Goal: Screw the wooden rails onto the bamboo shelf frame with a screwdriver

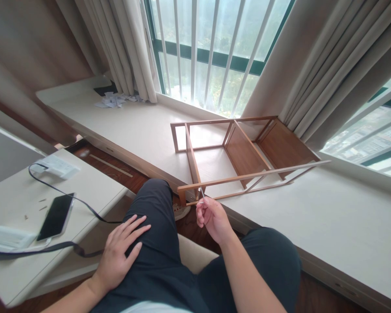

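Note:
My right hand [212,218] pinches a thin grey metal rod that looks like an Allen key [202,192]. The rod's upper end meets the near corner of a brown wooden shelf rack [224,178], where a crosspiece joins the long rail; its exact seat is too small to make out. Lying on its side, the rack has open frame ends and brown shelf panels. My left hand [122,250] rests flat on my left thigh, fingers spread, holding nothing.
The rack lies on a white window ledge [352,217]. Crumpled paper [112,100] sits at its far left. On the white table [94,182] at left are a phone [56,216], several small pins, a white packet [9,238] and a black strap [29,253].

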`<state>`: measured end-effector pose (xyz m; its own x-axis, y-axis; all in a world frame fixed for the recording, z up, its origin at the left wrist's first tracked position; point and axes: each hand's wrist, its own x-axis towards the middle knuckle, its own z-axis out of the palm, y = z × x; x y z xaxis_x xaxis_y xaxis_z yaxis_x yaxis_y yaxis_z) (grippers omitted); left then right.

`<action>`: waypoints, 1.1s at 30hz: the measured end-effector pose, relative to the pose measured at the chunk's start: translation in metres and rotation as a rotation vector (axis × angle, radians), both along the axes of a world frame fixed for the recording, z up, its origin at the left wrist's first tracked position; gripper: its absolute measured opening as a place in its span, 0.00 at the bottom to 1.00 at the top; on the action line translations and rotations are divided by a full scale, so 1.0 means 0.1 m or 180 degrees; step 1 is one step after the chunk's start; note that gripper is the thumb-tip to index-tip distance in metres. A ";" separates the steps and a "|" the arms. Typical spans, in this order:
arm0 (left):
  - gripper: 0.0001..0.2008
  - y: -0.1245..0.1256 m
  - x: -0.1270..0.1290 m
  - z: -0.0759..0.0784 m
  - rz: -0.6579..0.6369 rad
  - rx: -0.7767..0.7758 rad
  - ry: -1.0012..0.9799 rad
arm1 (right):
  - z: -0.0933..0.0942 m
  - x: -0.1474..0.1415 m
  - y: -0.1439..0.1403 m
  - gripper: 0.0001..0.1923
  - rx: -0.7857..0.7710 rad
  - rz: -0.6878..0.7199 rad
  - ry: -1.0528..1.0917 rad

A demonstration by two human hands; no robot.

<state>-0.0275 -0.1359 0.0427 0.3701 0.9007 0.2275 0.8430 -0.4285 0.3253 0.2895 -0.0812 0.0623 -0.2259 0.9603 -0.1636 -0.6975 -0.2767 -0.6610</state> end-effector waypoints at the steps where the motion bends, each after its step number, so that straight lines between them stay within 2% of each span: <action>1: 0.19 0.00 0.00 0.00 -0.0008 -0.0013 -0.0008 | 0.01 0.00 0.00 0.13 -0.0011 0.0007 0.0017; 22: 0.19 0.00 -0.01 0.00 -0.0002 -0.0049 -0.0016 | 0.05 0.00 -0.01 0.14 -0.0107 0.0217 0.0084; 27: 0.19 0.00 -0.01 -0.01 -0.0023 -0.0054 -0.0041 | 0.01 -0.01 -0.01 0.14 -0.0042 0.0101 0.0004; 33: 0.19 0.00 0.00 0.00 -0.0017 -0.0050 -0.0025 | -0.06 -0.05 -0.01 0.16 0.0051 -0.0284 -0.0576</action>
<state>-0.0278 -0.1361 0.0426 0.3733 0.9021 0.2163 0.8381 -0.4279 0.3384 0.2849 -0.0824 0.0561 -0.1082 0.9780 -0.1784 -0.5882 -0.2076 -0.7816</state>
